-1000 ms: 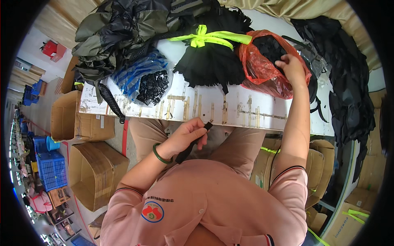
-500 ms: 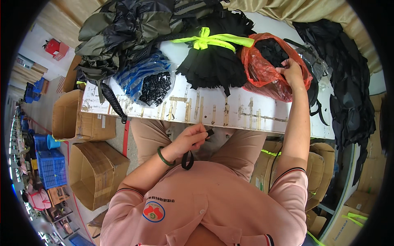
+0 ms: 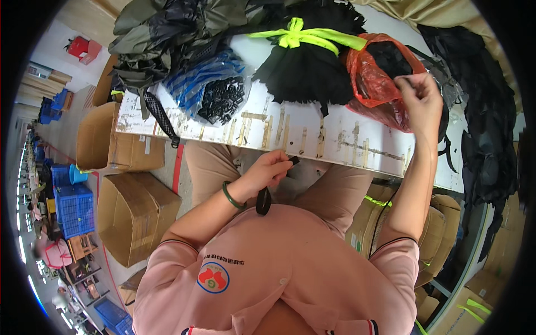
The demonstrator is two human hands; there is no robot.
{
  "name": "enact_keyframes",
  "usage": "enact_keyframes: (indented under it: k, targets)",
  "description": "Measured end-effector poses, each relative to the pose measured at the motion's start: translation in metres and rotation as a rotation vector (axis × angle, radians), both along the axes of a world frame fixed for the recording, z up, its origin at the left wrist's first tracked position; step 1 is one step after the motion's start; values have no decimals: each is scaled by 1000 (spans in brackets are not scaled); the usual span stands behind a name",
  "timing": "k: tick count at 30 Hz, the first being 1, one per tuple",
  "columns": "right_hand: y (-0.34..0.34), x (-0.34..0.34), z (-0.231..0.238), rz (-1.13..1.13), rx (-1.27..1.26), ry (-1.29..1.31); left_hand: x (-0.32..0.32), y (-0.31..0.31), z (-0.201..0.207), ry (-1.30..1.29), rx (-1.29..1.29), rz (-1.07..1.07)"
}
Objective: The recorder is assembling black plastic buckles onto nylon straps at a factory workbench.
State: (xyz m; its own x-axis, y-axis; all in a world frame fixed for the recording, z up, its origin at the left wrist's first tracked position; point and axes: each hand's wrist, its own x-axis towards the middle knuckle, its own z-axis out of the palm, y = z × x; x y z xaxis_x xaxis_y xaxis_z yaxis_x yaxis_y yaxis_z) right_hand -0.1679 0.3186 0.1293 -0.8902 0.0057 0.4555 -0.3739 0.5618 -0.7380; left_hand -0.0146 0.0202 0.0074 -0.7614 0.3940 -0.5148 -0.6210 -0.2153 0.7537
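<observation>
My left hand is in front of the table's near edge, above my lap. It pinches a black strap, whose short end sticks out past the fingertips while a loop hangs below the hand. My right hand is over the near right side of a red plastic bag. Its thumb and fingers are pressed together on something small and dark that I cannot make out. Inside the bag's open mouth lie black pieces.
On the white table, a blue-striped bag holds small black plastic parts. Beside it lies a black fabric bundle tied with a neon yellow band. Dark fabric hangs at right; cardboard boxes stand at left.
My right hand has come up out of the red bag's mouth toward its near right side, fingers pinched. The whole view has shifted slightly; my left hand still pinches the strap.
</observation>
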Motion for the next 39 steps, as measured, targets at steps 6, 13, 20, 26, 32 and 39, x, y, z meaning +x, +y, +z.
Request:
enact_keyframes:
  k: [6, 13, 20, 26, 32, 39]
  targets:
    - [-78, 83, -55, 535, 211, -231, -4, -1, -15, -18, -74, -25]
    - [-103, 115, -107, 608, 580, -144, 1, -2, -16, -91, -151, -56]
    - [-108, 124, -113, 660, 511, -169, 2, -2, -19, -125, -102, -47]
    - [-110, 131, -128, 657, 277, -182, 4, 0, -19, -26, -191, -64]
    - [-119, 130, -118, 565, -63, -389, 1, 3, -12, 179, -120, 175]
    - [-137, 159, -121, 448, -584, -751, -3, 6, -1, 153, -11, 338]
